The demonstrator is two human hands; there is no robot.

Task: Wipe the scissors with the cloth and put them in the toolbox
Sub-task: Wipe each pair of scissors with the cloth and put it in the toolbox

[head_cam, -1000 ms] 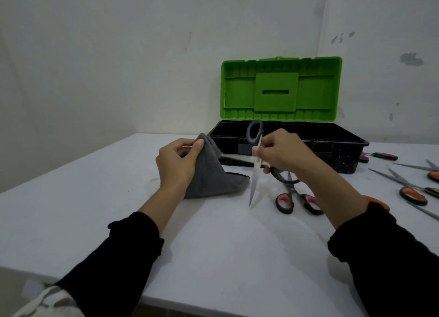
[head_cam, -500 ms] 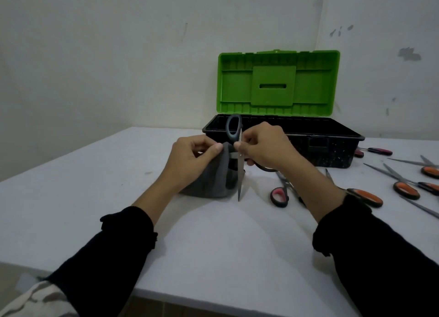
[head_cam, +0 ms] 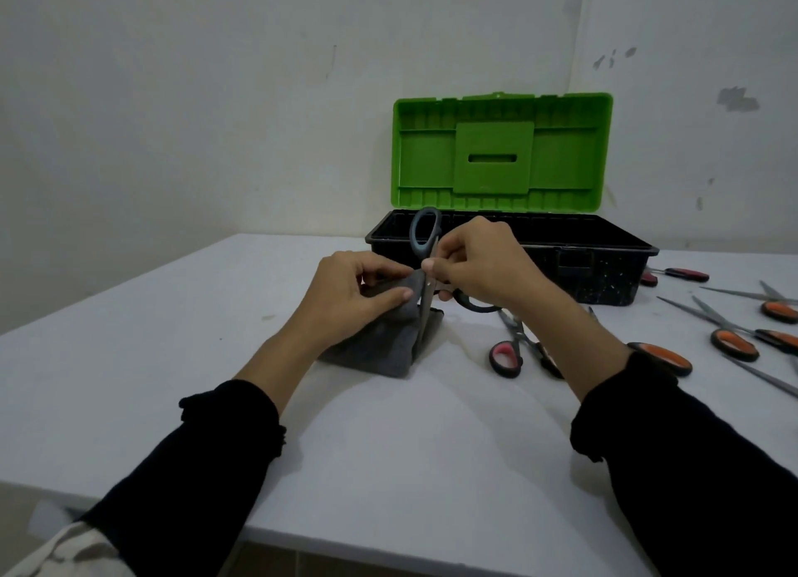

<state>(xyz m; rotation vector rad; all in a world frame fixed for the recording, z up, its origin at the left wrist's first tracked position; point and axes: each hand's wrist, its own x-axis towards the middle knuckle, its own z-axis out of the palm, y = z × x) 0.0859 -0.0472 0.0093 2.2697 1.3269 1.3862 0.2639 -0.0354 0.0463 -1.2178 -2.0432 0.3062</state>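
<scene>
My right hand holds a pair of grey-handled scissors near the pivot, one handle loop up and the blade pointing down. A grey cloth is gripped by my left hand, which pinches its top fold around the blade; the cloth's lower part rests on the white table. Behind both hands stands the toolbox, a black tray with its green lid raised upright. The lower blade is hidden by the cloth.
Several other scissors lie on the table to the right: a pink-handled pair, orange-handled pairs, and a red-handled pair beside the toolbox. A white wall rises behind; the table's front edge is near my sleeves.
My left hand brought the cloth rightward from beside the scissors onto the blade and now pinches it there. My right hand drew the scissors left toward the cloth.
</scene>
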